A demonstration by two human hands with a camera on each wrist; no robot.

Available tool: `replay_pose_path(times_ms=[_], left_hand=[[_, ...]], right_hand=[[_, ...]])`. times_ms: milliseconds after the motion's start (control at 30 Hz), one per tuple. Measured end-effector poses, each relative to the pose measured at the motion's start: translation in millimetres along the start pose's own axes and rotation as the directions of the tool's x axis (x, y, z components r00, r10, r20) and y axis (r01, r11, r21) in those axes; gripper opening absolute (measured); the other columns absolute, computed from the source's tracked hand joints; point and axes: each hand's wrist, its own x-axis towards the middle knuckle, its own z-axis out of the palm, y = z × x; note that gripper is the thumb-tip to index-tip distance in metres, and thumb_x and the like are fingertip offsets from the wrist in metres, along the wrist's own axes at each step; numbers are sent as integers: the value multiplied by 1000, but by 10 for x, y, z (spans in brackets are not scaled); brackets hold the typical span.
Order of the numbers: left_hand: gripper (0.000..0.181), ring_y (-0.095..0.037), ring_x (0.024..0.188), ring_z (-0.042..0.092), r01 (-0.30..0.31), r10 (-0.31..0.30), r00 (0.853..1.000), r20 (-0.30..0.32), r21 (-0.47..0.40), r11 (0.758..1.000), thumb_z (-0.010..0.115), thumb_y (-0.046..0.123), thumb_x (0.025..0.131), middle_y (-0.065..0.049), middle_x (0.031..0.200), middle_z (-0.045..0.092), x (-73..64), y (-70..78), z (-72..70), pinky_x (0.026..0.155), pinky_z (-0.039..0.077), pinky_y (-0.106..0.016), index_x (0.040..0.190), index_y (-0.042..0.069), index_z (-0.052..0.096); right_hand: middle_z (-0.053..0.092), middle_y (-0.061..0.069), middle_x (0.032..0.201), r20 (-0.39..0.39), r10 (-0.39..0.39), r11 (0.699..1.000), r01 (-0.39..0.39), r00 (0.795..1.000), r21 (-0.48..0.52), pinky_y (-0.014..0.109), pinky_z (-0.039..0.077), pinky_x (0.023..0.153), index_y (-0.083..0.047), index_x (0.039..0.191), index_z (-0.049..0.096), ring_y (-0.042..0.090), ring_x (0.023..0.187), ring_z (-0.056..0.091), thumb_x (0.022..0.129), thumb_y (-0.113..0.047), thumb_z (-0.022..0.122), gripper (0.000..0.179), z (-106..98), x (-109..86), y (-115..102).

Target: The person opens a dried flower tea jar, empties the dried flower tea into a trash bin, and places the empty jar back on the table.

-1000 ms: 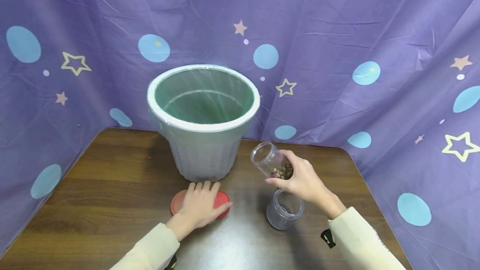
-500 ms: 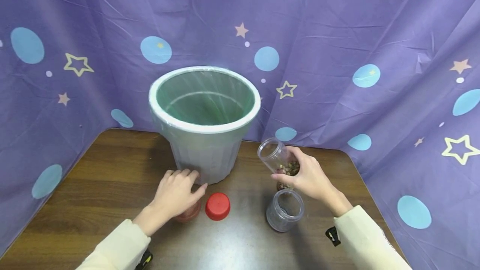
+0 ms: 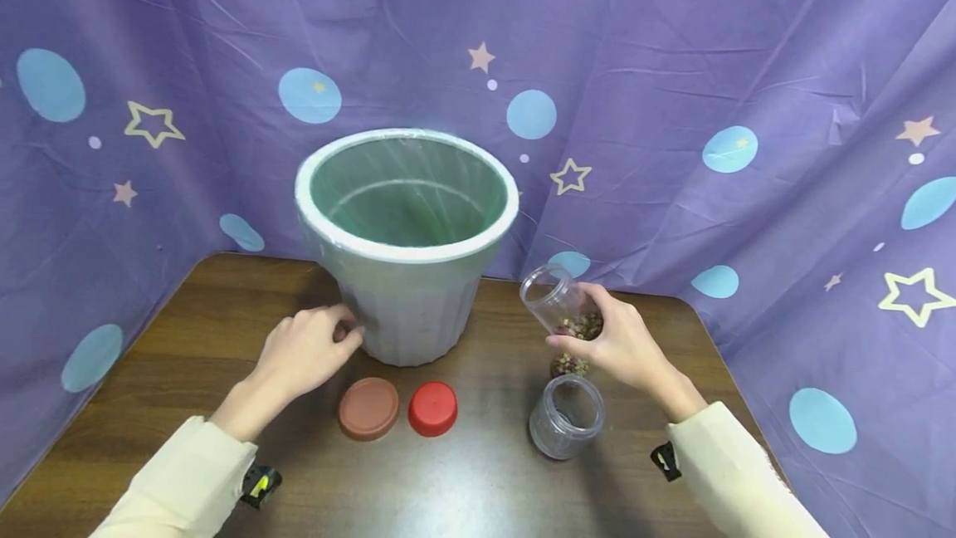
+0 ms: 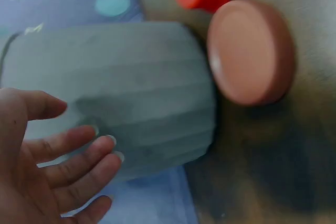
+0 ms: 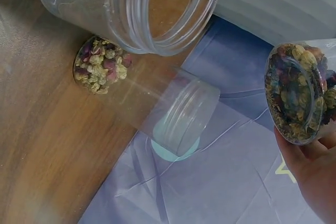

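Note:
My right hand (image 3: pixel 620 347) grips a clear jar (image 3: pixel 548 299) by its lower part. The jar is lidless and tilted, its mouth up and to the left, with dried flowers (image 5: pixel 294 93) at its bottom. Below it stands a second jar of dried flowers (image 5: pixel 100 69), mostly hidden in the head view. In front of that is a wider clear jar (image 3: pixel 565 432) with no lid. My left hand (image 3: pixel 302 347) is beside the base of a big grey-green bin (image 3: pixel 407 305), its fingers loosely bent around nothing; whether it touches the bin I cannot tell.
On the wooden table (image 3: pixel 478 496), a brownish-pink lid (image 3: pixel 369 409) and a smaller bright red lid (image 3: pixel 433 409) lie side by side in front of the bin. A purple curtain (image 3: pixel 635 65) with stars and blue spots closes off the back and sides.
My left hand has come off the lids and moved left to the bin's base, uncovering both lids. The right hand has shifted slightly right with its jar, exposing the flower jar below.

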Motion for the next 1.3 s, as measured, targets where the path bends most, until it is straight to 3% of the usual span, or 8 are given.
replay_pose_path(times_ms=[133, 267, 500, 733, 900, 1000, 1133, 1300], left_hand=[[23, -38, 79, 68, 69, -69, 997, 30, -27, 997, 57, 30, 92, -10, 92, 73, 72, -71, -185, 55, 46, -47, 102, 13, 70], [27, -47, 90, 66, 163, -159, 985, 64, -62, 985, 57, 30, 91, -15, 101, 73, 154, -166, -383, 60, 46, -48, 105, 12, 70], [37, -54, 108, 58, 255, -255, 967, 23, -138, 957, 50, 32, 95, -23, 109, 69, 342, -287, -704, 79, 43, -60, 112, 5, 67], [69, -48, 113, 56, 324, -343, 939, -30, -257, 910, 20, 54, 102, -20, 91, 72, 510, -195, -874, 92, 38, -59, 121, -2, 56], [74, -39, 104, 61, 333, -371, 926, -63, -321, 887, 19, 59, 100, -3, 73, 71, 614, -127, -963, 96, 37, -56, 123, -1, 55], [78, -41, 105, 63, 347, -387, 920, -59, -332, 877, 20, 62, 99, 5, 68, 69, 671, -88, -1020, 96, 38, -55, 129, -2, 53], [84, -45, 115, 57, 367, -400, 916, -32, -334, 868, 23, 67, 96, 0, 71, 70, 746, -35, -1090, 95, 39, -57, 136, -2, 48], [90, -47, 121, 50, 384, -401, 916, 9, -311, 869, 27, 72, 92, -22, 107, 66, 860, 58, -1167, 96, 39, -60, 137, -3, 46]], right_hand=[[72, 0, 102, 12, 12, 1000, -12, 1000, -1, 41, 52, 83, -15, 130, 56, 17, 94, 68, 70, -47, 86, 74, -6, 6, 15], [72, 3, 101, 2, 16, 1000, -16, 1000, -1, 40, 52, 83, -14, 129, 56, 18, 94, 67, 71, -45, 86, 72, -50, 31, 9], [71, 7, 102, -16, 4, 1000, -4, 1000, 4, 42, 51, 83, -13, 127, 57, 21, 94, 67, 72, -43, 86, 70, -129, 89, 9], [72, 5, 101, -50, -10, 1000, 10, 999, -5, 42, 51, 83, -12, 125, 57, 22, 94, 68, 71, -42, 87, 69, -180, 118, 22], [72, 9, 106, -68, -3, 1000, 4, 998, 15, 44, 51, 85, -8, 127, 56, 26, 98, 68, 72, -38, 87, 70, -225, 157, 35], [72, 9, 106, -70, -3, 1000, 4, 998, 21, 45, 51, 85, -8, 127, 56, 26, 98, 68, 73, -38, 86, 69, -240, 180, 34], [73, 10, 106, -64, 0, 1000, 2, 998, 19, 45, 51, 86, -8, 127, 56, 27, 99, 69, 73, -38, 86, 69, -258, 201, 27], [72, 11, 111, -44, 15, 1000, -15, 999, 7, 48, 50, 89, -9, 129, 55, 29, 104, 67, 73, -43, 85, 73, -293, 226, 6]])
